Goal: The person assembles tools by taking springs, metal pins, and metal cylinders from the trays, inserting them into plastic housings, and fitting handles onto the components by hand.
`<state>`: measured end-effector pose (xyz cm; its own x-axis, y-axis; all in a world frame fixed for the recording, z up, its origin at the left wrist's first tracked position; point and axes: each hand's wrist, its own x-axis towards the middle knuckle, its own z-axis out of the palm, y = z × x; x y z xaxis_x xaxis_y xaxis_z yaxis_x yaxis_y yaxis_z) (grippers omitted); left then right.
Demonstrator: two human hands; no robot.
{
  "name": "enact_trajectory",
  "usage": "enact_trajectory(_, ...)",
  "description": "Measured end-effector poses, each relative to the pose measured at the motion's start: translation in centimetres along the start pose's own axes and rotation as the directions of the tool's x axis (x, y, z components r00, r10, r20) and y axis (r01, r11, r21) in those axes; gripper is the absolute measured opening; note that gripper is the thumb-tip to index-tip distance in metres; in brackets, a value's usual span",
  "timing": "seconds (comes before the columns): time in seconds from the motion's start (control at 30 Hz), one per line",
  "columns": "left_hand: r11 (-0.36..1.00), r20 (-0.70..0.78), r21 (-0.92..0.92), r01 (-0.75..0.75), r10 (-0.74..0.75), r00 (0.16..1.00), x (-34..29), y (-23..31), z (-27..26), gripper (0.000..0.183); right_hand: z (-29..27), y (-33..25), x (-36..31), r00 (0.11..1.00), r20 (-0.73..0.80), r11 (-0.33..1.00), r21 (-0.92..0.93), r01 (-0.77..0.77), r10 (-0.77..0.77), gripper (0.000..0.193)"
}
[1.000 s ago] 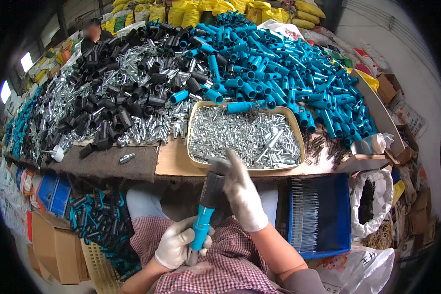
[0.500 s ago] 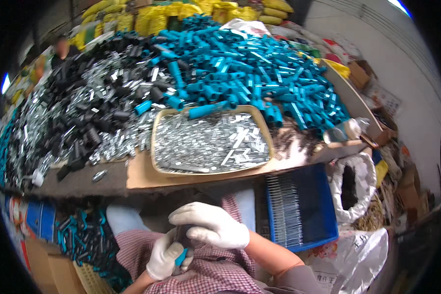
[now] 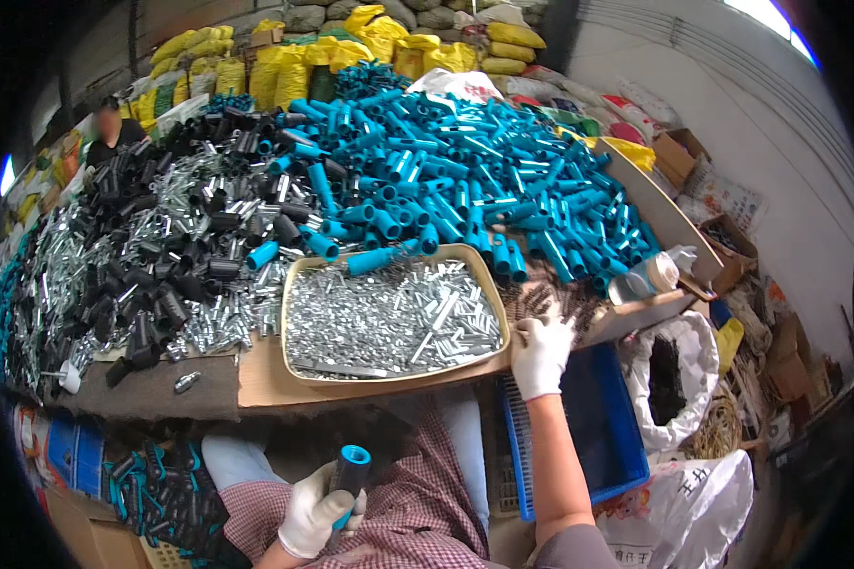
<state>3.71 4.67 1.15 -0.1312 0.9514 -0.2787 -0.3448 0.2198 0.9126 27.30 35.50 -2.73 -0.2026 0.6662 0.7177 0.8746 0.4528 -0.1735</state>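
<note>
My left hand (image 3: pixel 315 512), white-gloved, is low over my checked apron. It grips a black and teal hollow handle (image 3: pixel 353 471), tilted with its round teal opening upward. My right hand (image 3: pixel 543 353), also gloved, reaches to the table's front edge, right of the tray. Its bent fingertips touch a heap of thin, dark, spring-like pieces (image 3: pixel 538 296); whatever they pinch is too small to make out. A cream tray (image 3: pixel 289 327) beside that hand holds many small silvery metal parts, with a teal tube lying across its far rim.
Teal tubes (image 3: pixel 465 180) heap across the table's back, black handles and metal parts (image 3: pixel 152 237) to the left. A clear plastic jar (image 3: pixel 640 280) lies at the right. Below are a blue crate (image 3: pixel 617 427), a white sack (image 3: pixel 697 341) and finished-looking handles (image 3: pixel 166 484).
My right hand has left the handle and moved forward and right to the dark pieces. My left hand still holds the handle, its open end now showing. The view has tilted up slightly.
</note>
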Motion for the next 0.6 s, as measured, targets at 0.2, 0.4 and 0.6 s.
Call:
enact_trajectory(0.2,0.998,0.001,0.069,-0.009,0.009,1.0,0.4,-0.2,-1.2,0.082,-2.4,-4.1,0.0,0.987,-0.145,0.951,0.309,-0.022,0.07,0.011)
enact_trajectory(0.4,0.992,0.024,0.1,-0.08,0.078,0.997,1.4,-0.5,-1.8,0.075,-5.5,-8.6,-0.4,0.965,-0.129,0.628,0.777,-0.045,0.228,0.02)
enact_trajectory(0.6,0.973,-0.056,0.223,-0.061,0.075,0.996,1.8,0.3,-3.4,0.078,-8.2,-16.7,-2.8,0.842,0.36,0.189,0.932,-0.308,-0.402,0.011)
